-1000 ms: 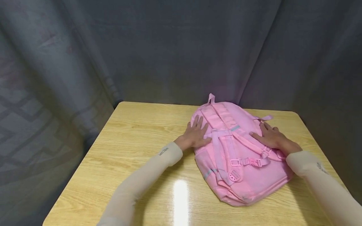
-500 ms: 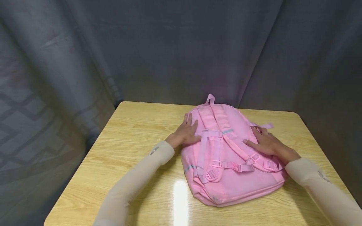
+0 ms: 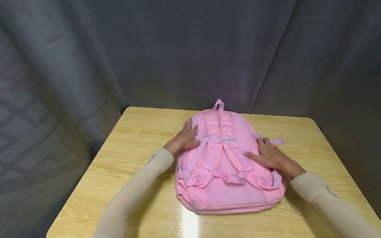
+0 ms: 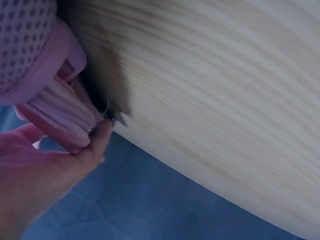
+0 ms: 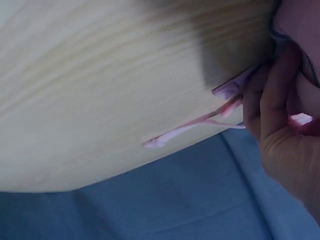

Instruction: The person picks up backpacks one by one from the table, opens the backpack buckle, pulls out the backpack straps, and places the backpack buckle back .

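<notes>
A soft pink fabric backpack (image 3: 227, 162) is lying back panel up on a pale yellow wood-grain table (image 3: 143, 145), near the middle and towards the far edge, with its pink top loop (image 3: 219, 105) pointing at the dark grey curtain (image 3: 190, 59) behind. Two bare hands are bracketing it, well apart from each other.

The left hand (image 3: 183, 137) is spreading its fingers along the upper left side of the bag; the thumb is resting on the top surface, separated from the fingers. In the left wrist view those fingers are touching the bag's folded side, close to a pink mesh panel (image 4: 25, 45). The right hand (image 3: 272, 157) is gripping the opposite side, its thumb lying across the back panel and its fingers bending down over the edge; the right wrist view is showing them curled against the bag. A flat pink webbing strap (image 3: 276, 141) is trailing onto the table just beyond the right fingers.

Between the hands, a pink plastic buckle (image 3: 226, 177) is joining the padded shoulder straps. Pale beige sleeves (image 3: 135, 193) are covering both forearms.
</notes>
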A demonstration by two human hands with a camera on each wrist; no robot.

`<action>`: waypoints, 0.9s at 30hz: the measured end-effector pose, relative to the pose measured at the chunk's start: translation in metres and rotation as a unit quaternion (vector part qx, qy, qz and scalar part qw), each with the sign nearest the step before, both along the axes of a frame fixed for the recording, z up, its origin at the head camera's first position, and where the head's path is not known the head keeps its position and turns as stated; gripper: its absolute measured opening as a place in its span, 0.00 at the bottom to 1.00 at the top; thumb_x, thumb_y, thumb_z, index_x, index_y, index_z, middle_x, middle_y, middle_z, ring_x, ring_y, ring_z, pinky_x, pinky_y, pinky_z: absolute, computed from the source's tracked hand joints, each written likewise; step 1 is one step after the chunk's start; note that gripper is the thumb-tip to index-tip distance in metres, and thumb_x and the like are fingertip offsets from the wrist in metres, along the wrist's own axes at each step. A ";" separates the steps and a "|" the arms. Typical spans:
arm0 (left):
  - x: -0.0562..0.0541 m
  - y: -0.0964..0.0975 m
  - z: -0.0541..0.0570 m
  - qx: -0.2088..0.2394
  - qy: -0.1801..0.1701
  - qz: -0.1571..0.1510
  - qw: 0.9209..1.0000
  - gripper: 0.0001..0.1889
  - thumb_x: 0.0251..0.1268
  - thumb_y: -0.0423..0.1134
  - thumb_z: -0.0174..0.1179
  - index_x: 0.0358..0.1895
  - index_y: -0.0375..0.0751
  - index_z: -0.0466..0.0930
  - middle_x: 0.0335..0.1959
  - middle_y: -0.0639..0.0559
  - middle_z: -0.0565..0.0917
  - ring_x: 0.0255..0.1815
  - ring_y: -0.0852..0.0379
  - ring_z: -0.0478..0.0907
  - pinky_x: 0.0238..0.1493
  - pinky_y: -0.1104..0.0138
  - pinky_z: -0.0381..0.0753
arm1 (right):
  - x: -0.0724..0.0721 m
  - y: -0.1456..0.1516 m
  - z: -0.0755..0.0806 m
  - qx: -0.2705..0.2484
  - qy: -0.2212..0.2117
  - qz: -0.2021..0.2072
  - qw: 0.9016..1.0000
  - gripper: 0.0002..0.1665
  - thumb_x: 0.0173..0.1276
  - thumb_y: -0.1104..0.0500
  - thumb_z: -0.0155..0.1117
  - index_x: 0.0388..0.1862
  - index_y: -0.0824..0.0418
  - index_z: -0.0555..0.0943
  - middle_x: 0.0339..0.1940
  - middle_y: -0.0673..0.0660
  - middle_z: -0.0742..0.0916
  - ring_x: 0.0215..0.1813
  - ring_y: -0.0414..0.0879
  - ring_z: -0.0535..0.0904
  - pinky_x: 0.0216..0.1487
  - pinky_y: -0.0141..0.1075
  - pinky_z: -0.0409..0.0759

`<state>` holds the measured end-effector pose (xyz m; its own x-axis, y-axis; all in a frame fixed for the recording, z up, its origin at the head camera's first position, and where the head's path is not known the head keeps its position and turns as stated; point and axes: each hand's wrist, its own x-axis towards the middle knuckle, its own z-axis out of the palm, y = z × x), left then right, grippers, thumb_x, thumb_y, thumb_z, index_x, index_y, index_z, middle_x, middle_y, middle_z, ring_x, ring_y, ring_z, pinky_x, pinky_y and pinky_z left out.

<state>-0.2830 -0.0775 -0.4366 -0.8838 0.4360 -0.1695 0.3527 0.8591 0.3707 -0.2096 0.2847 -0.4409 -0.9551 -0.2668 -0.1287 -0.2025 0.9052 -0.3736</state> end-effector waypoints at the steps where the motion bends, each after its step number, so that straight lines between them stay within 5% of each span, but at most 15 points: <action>1: -0.001 -0.002 0.000 0.008 0.000 -0.001 1.000 0.44 0.67 0.51 0.59 0.79 0.39 0.48 0.81 0.35 0.29 0.81 0.34 0.31 0.80 0.46 0.47 | 0.001 -0.003 -0.001 0.001 0.004 -0.002 1.000 0.64 0.64 0.25 0.56 0.74 0.77 0.54 0.64 0.79 0.66 0.54 0.73 0.77 0.53 0.67 0.78; 20: -0.011 -0.024 -0.001 0.046 0.008 -0.010 0.999 0.43 0.63 0.45 0.62 0.78 0.37 0.53 0.81 0.35 0.32 0.81 0.36 0.28 0.76 0.36 0.45 | 0.014 -0.043 -0.009 0.016 0.029 -0.052 0.998 0.64 0.63 0.22 0.52 0.68 0.79 0.58 0.56 0.79 0.68 0.33 0.61 0.77 0.39 0.56 0.81; 27: -0.013 -0.030 -0.003 0.054 0.008 -0.014 0.998 0.42 0.64 0.46 0.59 0.78 0.38 0.52 0.81 0.36 0.31 0.81 0.37 0.28 0.77 0.37 0.44 | 0.017 -0.048 -0.002 0.036 0.028 -0.049 0.998 0.63 0.65 0.22 0.49 0.69 0.78 0.58 0.58 0.79 0.69 0.37 0.64 0.79 0.40 0.58 0.80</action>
